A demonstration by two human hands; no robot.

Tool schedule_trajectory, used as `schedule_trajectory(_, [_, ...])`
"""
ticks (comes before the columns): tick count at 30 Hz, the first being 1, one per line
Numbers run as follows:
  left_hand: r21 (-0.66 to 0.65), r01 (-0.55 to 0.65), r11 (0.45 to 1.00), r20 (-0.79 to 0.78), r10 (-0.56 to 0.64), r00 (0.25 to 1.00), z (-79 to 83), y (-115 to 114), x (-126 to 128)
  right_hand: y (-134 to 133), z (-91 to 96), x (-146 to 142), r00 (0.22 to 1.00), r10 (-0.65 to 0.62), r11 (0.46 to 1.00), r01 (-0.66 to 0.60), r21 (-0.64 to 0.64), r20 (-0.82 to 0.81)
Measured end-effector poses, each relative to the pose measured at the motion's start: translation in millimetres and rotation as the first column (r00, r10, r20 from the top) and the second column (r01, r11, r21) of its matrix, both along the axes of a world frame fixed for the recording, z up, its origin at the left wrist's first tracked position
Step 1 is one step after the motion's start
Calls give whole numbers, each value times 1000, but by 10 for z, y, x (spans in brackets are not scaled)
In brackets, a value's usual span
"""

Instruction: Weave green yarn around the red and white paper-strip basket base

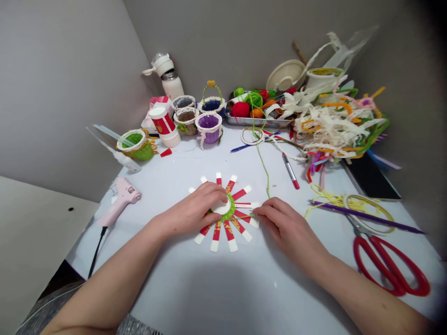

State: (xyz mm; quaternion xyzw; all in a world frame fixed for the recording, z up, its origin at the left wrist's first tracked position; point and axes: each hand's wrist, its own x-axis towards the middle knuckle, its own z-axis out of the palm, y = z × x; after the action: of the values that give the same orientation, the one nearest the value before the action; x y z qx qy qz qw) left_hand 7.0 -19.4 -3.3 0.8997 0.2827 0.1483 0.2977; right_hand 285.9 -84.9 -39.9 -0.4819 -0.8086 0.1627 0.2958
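Observation:
A paper cup [228, 232] cut into red and white strips lies flattened on the table, its strips fanned out like rays. Light green yarn [230, 208] is wound around its round white base. My left hand [200, 207] grips the cup at the left of the base, thumb below and fingers above, hiding some strips. Just right of the strips, my right hand [279, 218] pinches the green yarn strand [264, 167]. This strand runs up from the hand toward a ball in the tray.
A glue gun [120, 200] lies at left. Finished small baskets [208, 128] stand at the back beside a tray [251, 122] of yarn balls. Trimmings [335, 125] pile up at back right. Red-handled scissors [387, 265], a purple stick [370, 217] and a marker [290, 171] lie at right.

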Motion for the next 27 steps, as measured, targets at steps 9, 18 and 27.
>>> schedule_trajectory(9, [-10, 42, 999, -40, -42, 998, 18, 50, -111, -196, 142, -23, 974, 188, 982, -184, -41, 127])
schedule_trajectory(18, [-56, 69, 996, -29, -70, 997, 44, 55, -95, -441, 37, -182, 935, 270, 963, -261, -69, 231])
schedule_trajectory(27, [-67, 87, 994, -8, -88, 996, 54, 57, -92, -343, 89, -69, 931, 184, 977, -207, 42, 315])
